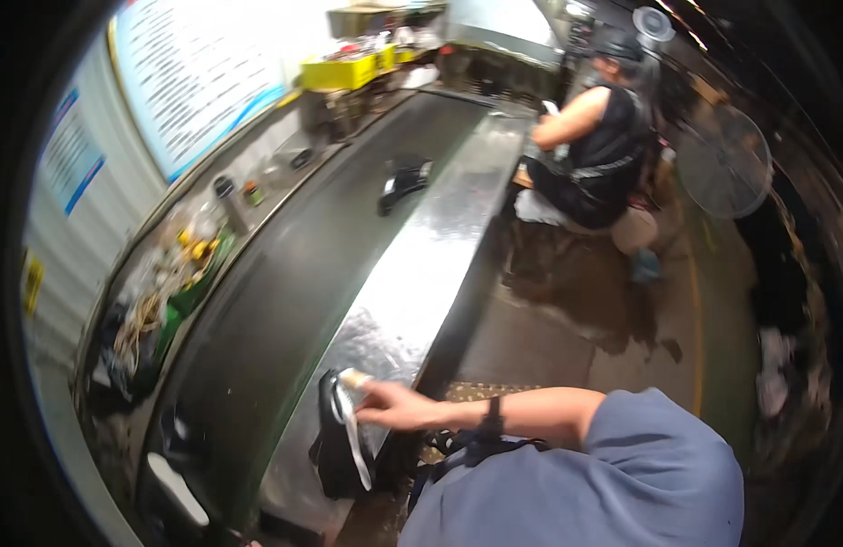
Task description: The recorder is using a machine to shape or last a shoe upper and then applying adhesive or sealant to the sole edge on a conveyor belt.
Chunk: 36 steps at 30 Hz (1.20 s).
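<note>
My right hand (396, 407) reaches over the metal ledge with its fingers closed at the upper end of a black shoe (332, 447) with a white edge. A pale beige cover sits on one fingertip. The shoe stands close to the ledge's near end; motion blur softens its outline. Of my left hand (255, 544) only a sliver shows at the lower edge, its fingers hidden. Close to it, at the lower left, lies a dark piece with a white sole (177, 490). Farther up the dark conveyor belt (285, 264) rests another black shoe (405, 184).
A co-worker (590, 137) in black sits on the right side of the line, farther along. Left of the belt, a shelf holds a green bin (171, 324) of tangled scraps and a grey cup (228, 202). Yellow boxes (339, 73) stand at the far end. A round fan (724, 164) stands right.
</note>
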### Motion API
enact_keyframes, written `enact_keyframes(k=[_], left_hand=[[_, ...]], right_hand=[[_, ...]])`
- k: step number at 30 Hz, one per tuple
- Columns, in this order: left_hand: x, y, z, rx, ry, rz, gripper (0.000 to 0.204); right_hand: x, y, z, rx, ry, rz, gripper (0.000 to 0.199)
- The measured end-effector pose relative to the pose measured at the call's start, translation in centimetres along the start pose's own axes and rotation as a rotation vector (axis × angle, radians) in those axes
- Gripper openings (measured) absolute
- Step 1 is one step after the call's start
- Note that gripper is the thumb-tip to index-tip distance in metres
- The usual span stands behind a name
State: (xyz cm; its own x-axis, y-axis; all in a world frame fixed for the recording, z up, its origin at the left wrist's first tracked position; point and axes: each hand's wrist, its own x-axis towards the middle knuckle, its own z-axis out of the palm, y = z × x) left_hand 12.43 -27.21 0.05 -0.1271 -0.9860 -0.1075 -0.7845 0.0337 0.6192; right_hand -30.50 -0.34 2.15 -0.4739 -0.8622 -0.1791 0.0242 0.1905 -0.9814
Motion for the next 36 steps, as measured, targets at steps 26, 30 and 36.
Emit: enact_keyframes(k=[26,30,36], left_hand=[[-4.5,24.9,19.7,-0.399,-0.899,0.395,0.055],[-5.3,30.5,11.0,-0.964,-1.165,0.165,0.072],[-7.6,31.3,11.2,-1.666,-1.091,0.019,0.089]], right_hand=[[-7.1,-0.7,-7.6,0.469,0.336,0.253,0.030],[-4.2,-1.5,-8.1,0.505,0.269,0.203,0.022],[-1.1,-5.0,-2.2,0.691,0.054,0.107,0.061]])
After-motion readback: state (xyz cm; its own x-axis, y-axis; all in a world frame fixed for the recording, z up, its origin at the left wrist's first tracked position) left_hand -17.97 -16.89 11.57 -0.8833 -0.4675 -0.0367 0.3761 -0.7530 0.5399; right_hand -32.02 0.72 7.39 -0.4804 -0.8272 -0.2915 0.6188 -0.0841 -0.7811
